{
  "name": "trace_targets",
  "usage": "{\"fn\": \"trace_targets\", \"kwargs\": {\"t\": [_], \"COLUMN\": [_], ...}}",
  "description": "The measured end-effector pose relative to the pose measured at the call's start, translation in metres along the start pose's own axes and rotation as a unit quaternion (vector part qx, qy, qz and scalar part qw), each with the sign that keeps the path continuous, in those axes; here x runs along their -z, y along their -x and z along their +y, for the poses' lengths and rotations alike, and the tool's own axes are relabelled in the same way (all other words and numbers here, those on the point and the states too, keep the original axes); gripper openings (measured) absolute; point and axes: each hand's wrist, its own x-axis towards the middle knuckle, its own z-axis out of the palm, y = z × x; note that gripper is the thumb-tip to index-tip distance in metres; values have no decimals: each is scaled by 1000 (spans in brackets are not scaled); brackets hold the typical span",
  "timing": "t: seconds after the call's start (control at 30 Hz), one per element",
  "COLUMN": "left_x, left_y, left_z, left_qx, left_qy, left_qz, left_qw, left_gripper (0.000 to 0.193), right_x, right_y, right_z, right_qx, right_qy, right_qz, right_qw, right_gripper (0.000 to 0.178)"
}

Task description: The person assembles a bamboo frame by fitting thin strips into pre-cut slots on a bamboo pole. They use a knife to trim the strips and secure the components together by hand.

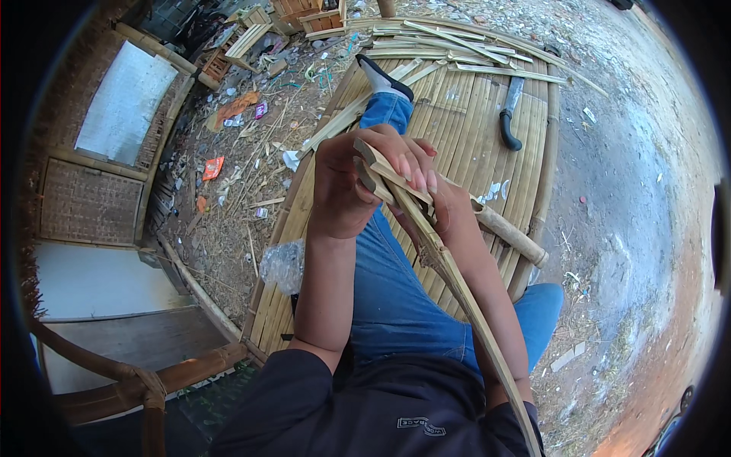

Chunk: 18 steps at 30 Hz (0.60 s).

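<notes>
1. Slatted bamboo tabletop (453,133): carries pale strips (502,72), black-handled knife (514,93).
2. Dark shirt (358,396): light printed lettering on chest.
3. Split bamboo length (461,288): over lap, forked end at hands.
4. Left grip (335,183), right grip (449,202): both clamped on it near fork.
5. Clear plastic bag (282,266): beside left forearm (327,293), contents unclear.

An outdoor yard (632,228) serves as a bamboo workplace, where split strips (459,45) and a knife (512,103) lie on a slatted platform (464,145). Litter (213,167) strews the bare ground (609,137) near wooden crates (326,24) and a bamboo-framed wall (95,167) with woven panels (91,196).
</notes>
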Motion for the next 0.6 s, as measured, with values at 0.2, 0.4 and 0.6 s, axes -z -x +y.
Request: {"fn": "trace_targets", "kwargs": {"t": [0.2,0.4,0.6], "left_x": [0,0,-1], "left_y": [1,3,4], "left_z": [-2,0,1], "left_qx": [-5,0,-1], "left_qy": [13,4,5], "left_qz": [-4,1,1], "left_qw": [1000,1000,1000], "left_gripper": [27,26,26], "right_x": [0,-4,-7], "right_y": [2,5,9], "right_z": [1,-2,3], "right_qx": [3,-13,5], "right_qy": [18,-10,4], "right_qz": [13,47,64], "right_qw": [1000,999,998], "right_gripper": [42,46,48]}}
